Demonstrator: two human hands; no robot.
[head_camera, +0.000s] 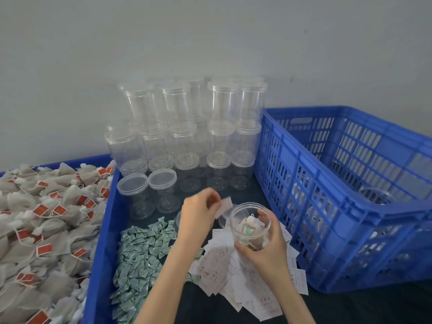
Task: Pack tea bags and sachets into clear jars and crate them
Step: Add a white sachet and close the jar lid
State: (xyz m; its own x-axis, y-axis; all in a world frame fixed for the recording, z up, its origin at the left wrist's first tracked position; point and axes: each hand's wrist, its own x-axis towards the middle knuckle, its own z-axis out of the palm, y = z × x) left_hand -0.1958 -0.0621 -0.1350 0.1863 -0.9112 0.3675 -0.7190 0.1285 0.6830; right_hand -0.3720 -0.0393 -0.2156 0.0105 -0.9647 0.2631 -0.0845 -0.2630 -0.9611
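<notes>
While the right hand is gripping the open jar (mouth up, for loading), the left hand is pinching a slip beside its rim.

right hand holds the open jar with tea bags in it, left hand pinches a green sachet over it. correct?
Not quite. The head view shows the left hand pinching a white paper slip, not a green sachet. The right hand does hold the open jar with tea bags inside.
</notes>
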